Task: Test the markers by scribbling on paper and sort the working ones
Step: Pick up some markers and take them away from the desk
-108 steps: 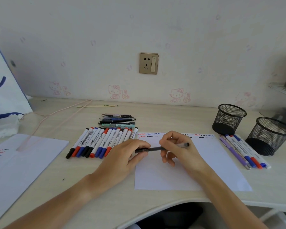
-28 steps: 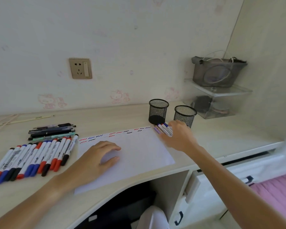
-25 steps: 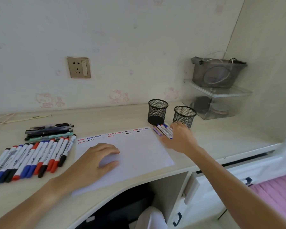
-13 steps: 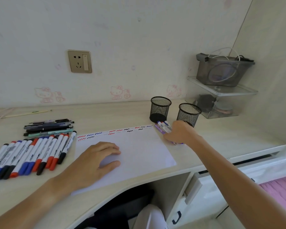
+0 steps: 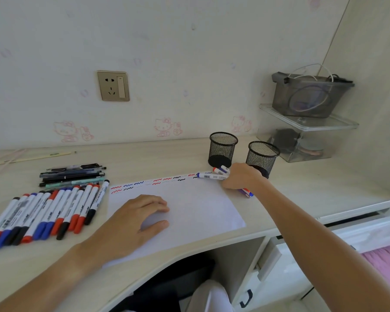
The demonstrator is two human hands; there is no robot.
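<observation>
1. Sorted markers [image 5: 212,176] lie beside two mesh cups [image 5: 261,157]; right hand [image 5: 242,178] closes over them.
2. Left hand [image 5: 131,224], flat and holding nothing, pins the paper [image 5: 200,206].
3. Light, stiff, smooth barrels likely roll: pinch mid-barrel.

No readable text; the white markers [image 5: 47,212] at lower left carry printed labels too blurred to read.

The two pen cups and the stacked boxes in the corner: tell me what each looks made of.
Left pen cup and right pen cup: black wire mesh, probably coated metal; the desk shows through the weave.
Upper box: smoky translucent plastic, glossy; the coiled cable inside shows through.
Lower box: clear plastic, by its see-through walls and bright edges.
</observation>
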